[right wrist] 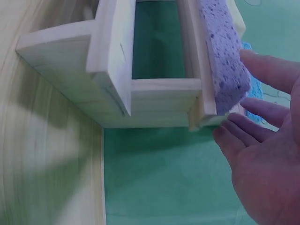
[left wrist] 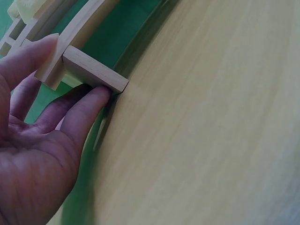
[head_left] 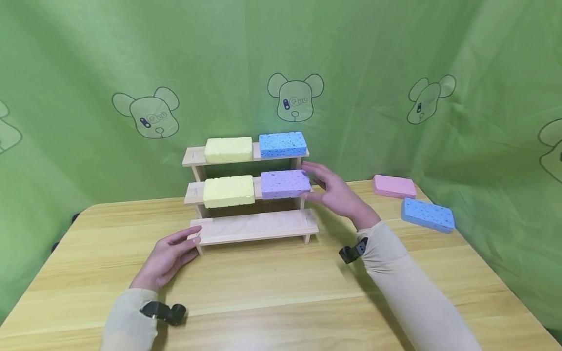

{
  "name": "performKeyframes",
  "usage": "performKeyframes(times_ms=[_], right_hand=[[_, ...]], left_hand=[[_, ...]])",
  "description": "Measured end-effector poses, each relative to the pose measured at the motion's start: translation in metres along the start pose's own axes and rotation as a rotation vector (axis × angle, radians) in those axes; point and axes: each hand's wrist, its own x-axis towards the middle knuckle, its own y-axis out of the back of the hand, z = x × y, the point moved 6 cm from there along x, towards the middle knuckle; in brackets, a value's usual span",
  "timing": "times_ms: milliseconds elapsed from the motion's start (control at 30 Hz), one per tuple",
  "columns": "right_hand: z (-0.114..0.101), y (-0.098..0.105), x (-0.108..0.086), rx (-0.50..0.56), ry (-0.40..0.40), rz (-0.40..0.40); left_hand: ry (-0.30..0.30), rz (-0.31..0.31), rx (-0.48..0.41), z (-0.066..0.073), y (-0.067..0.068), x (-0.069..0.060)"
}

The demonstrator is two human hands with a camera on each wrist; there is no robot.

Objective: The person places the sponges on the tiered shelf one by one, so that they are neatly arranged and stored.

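Note:
A three-step wooden rack (head_left: 259,226) stands on the table. My left hand (head_left: 169,258) holds the left end of its lowest step; in the left wrist view the thumb lies on the board and fingertips touch the end leg (left wrist: 96,68). My right hand (head_left: 335,195) is at the right end of the middle step, fingers spread and loosely bent beside a purple sponge (head_left: 285,184). Whether the thumb touches that sponge I cannot tell. A pale yellow sponge (head_left: 228,191) shares the middle step. On the top step lie another yellow sponge (head_left: 229,149) and a blue sponge (head_left: 282,145).
To the right on the wooden table (head_left: 263,297) lie a pink sponge (head_left: 393,186) and a second blue sponge (head_left: 428,215), near the table's right edge. A green curtain (head_left: 219,63) with bear outlines hangs behind the rack and at both sides.

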Motion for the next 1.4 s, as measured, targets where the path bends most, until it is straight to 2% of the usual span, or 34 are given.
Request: performKeyframes(times_ms=[233, 400, 700, 1067, 1400], right_hand=[[0.001, 0.018, -0.012, 0.101, 0.044, 0.064], [0.004, 0.030, -0.022, 0.088, 0.067, 0.090], [0.008, 0.043, -0.038, 0.053, 0.030, 0.097], [0.026, 0.062, -0.061, 0.052, 0.017, 0.127], [0.039, 0.080, -0.079, -0.006, -0.055, 0.141]], left_hand=[[-0.002, -0.002, -0.003, -0.001, 0.000, 0.000], [-0.003, 0.000, -0.003, -0.001, 0.000, 0.001], [0.001, -0.002, -0.005, 0.001, 0.002, -0.001], [0.001, -0.013, -0.021, 0.000, -0.001, 0.000], [0.001, -0.008, -0.028, 0.000, 0.001, 0.000]])
